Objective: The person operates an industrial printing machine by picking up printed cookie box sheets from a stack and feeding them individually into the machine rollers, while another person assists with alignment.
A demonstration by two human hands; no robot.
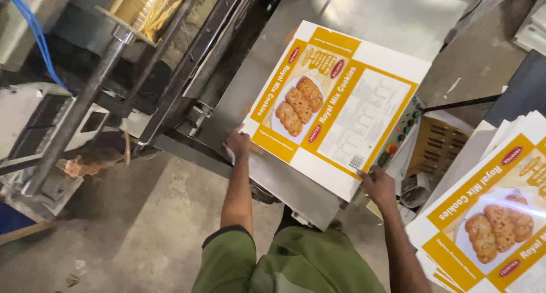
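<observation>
Concrete floor (pixel 136 230): grey, stained, dusty, bits of debris lower left. Machine frame (pixel 170 77) runs diagonally across the upper left, dark steel bars, worn. Shiny gold foil roll (pixel 151 3) sits on a steel shaft (pixel 85 94) at top. Blue cable (pixel 34 31) hangs down the far left. Sheet-metal worktop (pixel 392 14) slopes from the machine, bare grey, dull reflection. Control panel (pixel 406 128) with coloured buttons on its right edge. Orange louvred box (pixel 441 142) beyond it, against the floor. Light is dim and flat, brightest on the metal sheet.
</observation>
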